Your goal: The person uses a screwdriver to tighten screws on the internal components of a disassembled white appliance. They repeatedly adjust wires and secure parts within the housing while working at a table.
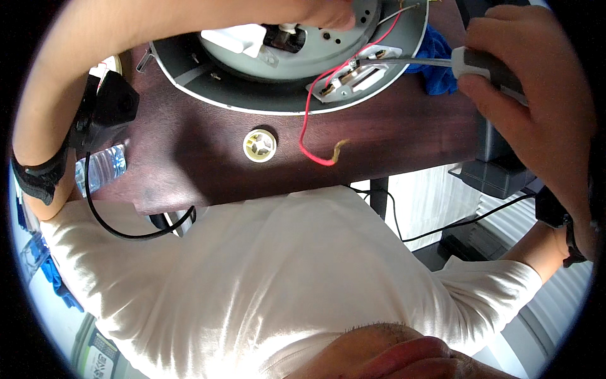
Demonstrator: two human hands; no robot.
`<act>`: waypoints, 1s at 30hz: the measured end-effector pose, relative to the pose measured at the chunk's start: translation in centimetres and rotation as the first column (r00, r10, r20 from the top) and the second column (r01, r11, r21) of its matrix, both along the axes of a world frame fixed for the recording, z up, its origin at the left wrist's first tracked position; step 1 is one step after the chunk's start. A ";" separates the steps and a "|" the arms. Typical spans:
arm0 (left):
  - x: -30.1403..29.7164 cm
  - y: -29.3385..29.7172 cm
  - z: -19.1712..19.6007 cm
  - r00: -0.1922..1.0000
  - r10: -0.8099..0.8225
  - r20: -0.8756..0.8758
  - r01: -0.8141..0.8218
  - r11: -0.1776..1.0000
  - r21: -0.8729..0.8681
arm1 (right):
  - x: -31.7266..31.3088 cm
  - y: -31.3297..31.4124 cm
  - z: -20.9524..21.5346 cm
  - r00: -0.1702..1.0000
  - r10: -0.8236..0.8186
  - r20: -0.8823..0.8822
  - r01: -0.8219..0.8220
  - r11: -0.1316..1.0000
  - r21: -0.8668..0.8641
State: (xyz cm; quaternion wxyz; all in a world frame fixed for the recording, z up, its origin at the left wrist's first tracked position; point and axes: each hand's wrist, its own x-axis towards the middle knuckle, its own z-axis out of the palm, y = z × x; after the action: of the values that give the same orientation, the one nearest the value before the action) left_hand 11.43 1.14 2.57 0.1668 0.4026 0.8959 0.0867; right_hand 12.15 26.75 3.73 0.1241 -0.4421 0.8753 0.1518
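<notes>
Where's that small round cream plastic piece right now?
In the head view, the cream piece lies on the table, left of centre, just below the metal housing and left of the red wire.

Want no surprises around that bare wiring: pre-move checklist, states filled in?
1. Screwdriver held: ok, in the right hand.
2. Tip seated in a screw: cannot tell; it's at the metal plate, contact too small to judge.
3. Red wire end covered: not ok, bare strands show.
4. Left hand clear of the tip: ok, apart.
5. Cream round part clear of the housing: ok, apart on the tabletop.
6. Power isolated: cannot tell.
</notes>
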 end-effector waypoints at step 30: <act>-3.1 -1.5 -0.2 0.903 -0.133 0.409 -0.083 0.879 0.469 | 4.9 2.9 4.0 0.929 -0.348 -0.125 0.316 0.923 -0.217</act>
State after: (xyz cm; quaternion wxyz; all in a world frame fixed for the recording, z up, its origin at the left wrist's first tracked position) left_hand 8.36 -0.36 2.35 0.2570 0.4138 0.7824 0.3881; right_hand 17.05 29.66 7.72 0.0334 -0.2832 0.9553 0.0780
